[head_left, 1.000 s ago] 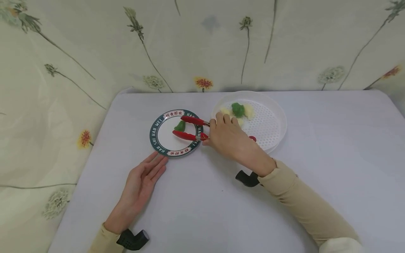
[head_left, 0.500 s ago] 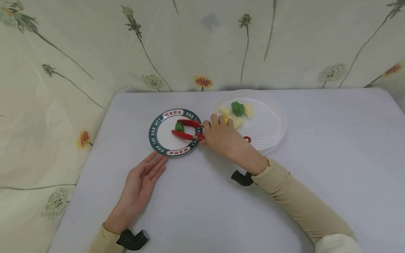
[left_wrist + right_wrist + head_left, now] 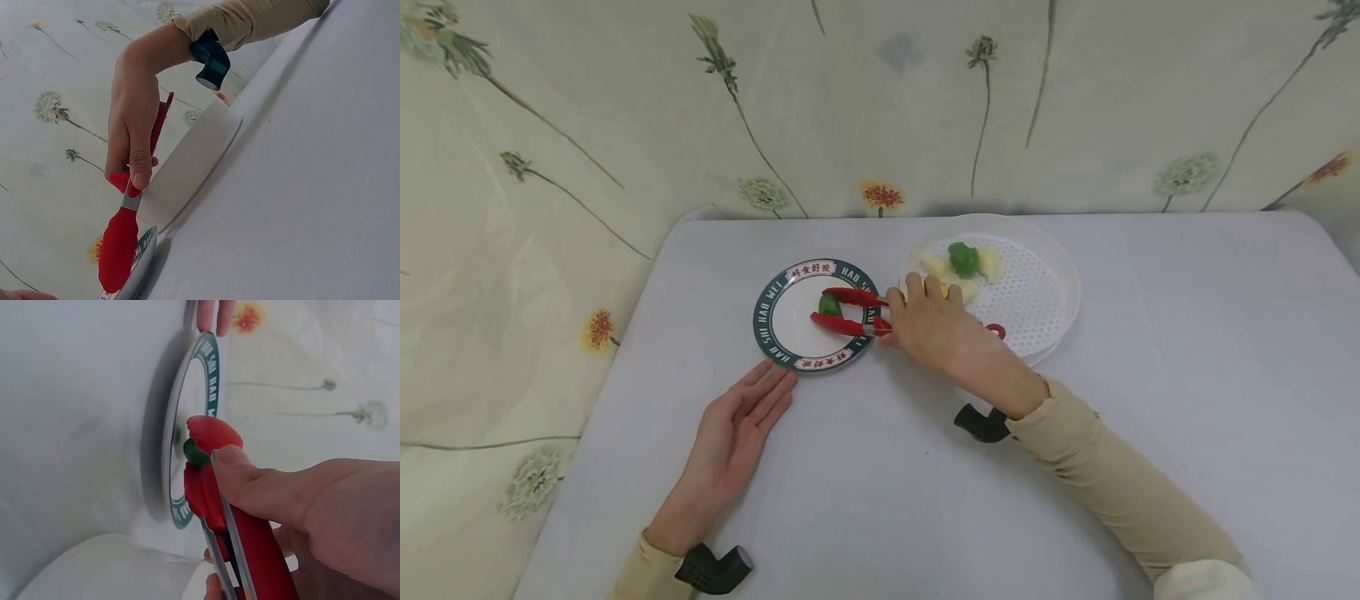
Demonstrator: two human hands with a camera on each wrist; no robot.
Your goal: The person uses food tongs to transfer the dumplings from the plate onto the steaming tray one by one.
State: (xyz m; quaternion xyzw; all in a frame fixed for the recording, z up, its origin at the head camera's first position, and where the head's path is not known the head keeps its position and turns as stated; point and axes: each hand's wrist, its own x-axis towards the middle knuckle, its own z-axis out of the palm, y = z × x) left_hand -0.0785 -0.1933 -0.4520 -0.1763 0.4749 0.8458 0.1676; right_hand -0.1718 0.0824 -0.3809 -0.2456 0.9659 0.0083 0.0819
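Observation:
My right hand [image 3: 936, 329] grips red-tipped tongs [image 3: 841, 324] with metal arms, its thumb along one arm in the right wrist view. Between the tongs' tips, low over the plate, is a small green, pepper-like piece [image 3: 830, 305]. The round white plate [image 3: 763, 321] has a dark green lettered rim. My left hand [image 3: 733, 433] lies palm up with straight fingers, the fingertips right at the plate's near rim. In the left wrist view the tongs [image 3: 119, 250] hide much of the plate, and the green piece is out of sight.
Right of the plate stands a white round tray [image 3: 1033, 292] with a perforated base. It holds another green piece [image 3: 963, 259] and several pale yellow pieces [image 3: 990, 262], partly behind the right hand. A flower-patterned cloth [image 3: 850, 108] hangs beyond the table [image 3: 880, 483].
The tongs' tips have come closer together around the green piece, which has turned a little. My right hand shifted slightly left, then slightly back right. The left hand stayed put.

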